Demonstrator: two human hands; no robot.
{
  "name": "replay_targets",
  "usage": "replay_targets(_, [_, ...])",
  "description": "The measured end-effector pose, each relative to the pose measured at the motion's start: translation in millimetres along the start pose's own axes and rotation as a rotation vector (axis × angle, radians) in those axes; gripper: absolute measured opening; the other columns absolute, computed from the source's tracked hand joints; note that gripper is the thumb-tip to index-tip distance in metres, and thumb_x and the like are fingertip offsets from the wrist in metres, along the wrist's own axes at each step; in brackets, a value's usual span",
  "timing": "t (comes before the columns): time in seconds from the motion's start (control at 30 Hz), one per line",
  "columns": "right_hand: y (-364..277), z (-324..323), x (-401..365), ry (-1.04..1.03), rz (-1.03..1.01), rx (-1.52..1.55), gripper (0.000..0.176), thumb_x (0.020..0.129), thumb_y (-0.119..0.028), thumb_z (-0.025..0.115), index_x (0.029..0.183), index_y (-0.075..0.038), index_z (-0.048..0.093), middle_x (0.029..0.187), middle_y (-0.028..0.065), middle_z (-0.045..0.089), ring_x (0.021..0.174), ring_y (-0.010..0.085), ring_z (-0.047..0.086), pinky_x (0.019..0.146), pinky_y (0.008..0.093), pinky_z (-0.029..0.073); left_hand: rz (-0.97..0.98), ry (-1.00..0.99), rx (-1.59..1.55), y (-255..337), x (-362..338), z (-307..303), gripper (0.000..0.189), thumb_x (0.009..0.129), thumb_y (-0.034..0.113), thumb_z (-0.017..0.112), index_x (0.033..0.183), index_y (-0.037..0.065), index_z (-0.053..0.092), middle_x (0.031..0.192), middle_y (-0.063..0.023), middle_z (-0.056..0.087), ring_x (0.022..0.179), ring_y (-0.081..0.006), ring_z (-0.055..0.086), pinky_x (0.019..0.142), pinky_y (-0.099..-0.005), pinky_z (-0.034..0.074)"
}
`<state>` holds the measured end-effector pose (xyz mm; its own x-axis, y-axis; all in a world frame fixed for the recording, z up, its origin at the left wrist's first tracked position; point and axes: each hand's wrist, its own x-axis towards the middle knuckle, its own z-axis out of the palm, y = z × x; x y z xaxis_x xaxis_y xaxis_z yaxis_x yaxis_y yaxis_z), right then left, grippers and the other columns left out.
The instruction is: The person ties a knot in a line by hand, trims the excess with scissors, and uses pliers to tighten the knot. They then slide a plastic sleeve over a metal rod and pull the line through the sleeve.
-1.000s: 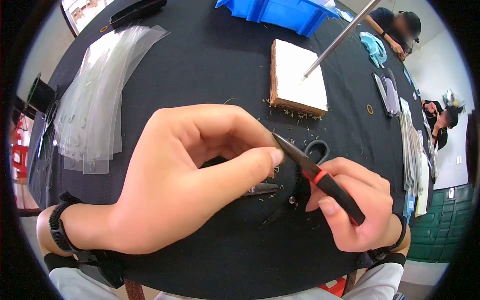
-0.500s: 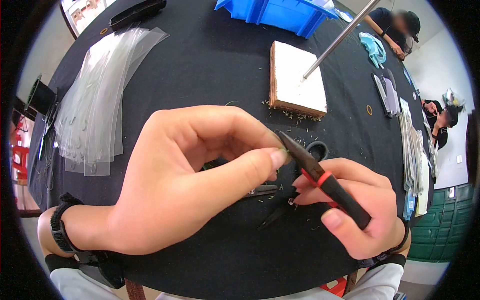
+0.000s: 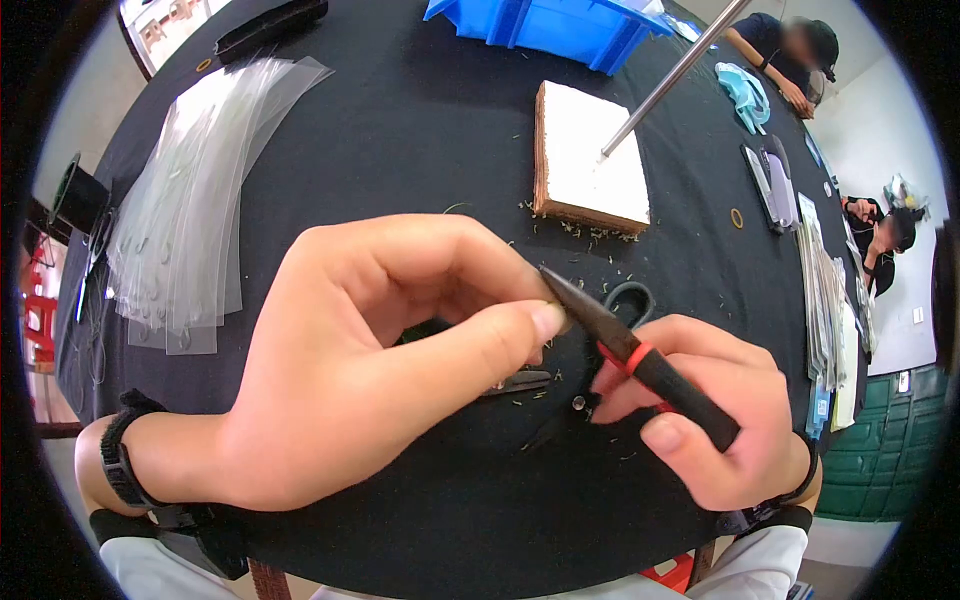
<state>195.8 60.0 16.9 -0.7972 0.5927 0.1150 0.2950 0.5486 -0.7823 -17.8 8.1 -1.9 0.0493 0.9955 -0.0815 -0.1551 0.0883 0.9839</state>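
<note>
My left hand (image 3: 390,350) is closed in a pinch, thumb against forefinger, on something too small to make out. My right hand (image 3: 715,410) grips black-and-red pliers (image 3: 665,385), whose dark jaws point up and left to the fingertips of my left hand. Whether the jaw tips touch what is pinched cannot be told. Behind the pliers lies a dark scissor handle (image 3: 630,300) on the black cloth. Part of another dark metal tool (image 3: 520,383) shows beneath my left hand, the rest hidden. Small green clippings lie scattered around.
A white-topped block (image 3: 590,150) with a metal rod (image 3: 675,78) stands ahead. Clear plastic sleeves (image 3: 190,210) lie left, a blue bin (image 3: 550,30) at the back. A stapler (image 3: 772,185), a yellow ring (image 3: 737,218) and packets (image 3: 822,300) are right. Two people sit beyond.
The pliers' tips and the fingertips of my left hand have shifted slightly left. The fingers of my right hand beneath the pliers have moved a little. Both grips remain.
</note>
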Motion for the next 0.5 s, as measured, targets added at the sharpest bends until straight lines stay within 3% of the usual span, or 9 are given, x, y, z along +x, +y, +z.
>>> replay_targets(0.2, [-2.4, -3.1, 2.4, -0.035, 0.075, 0.111, 0.048, 0.089, -0.036, 0.044, 0.082, 0.006, 0.066, 0.089, 0.0191, 0.063, 0.078, 0.0260, 0.063, 0.073, 0.0322, 0.048, 0.003, -0.031, -0.071, -1.6, 0.5, -2.3, 0.008, 0.081, 0.008, 0.062, 0.081, 0.000, 0.059, 0.078, -0.0074, 0.062, 0.075, -0.0117, 0.058, 0.071, -0.0250, 0.045])
replay_targets(0.5, [-2.9, -1.1, -1.1, 0.009, 0.049, -0.060, 0.041, 0.089, -0.028, 0.046, 0.069, 0.004, 0.062, 0.074, 0.0162, 0.059, 0.067, 0.0214, 0.060, 0.063, 0.0289, 0.047, -0.014, -0.060, -0.024, 0.0, 0.1, -2.1, 0.007, 0.082, 0.006, 0.060, 0.082, 0.000, 0.059, 0.080, -0.0076, 0.062, 0.076, -0.0117, 0.058, 0.072, -0.0252, 0.045])
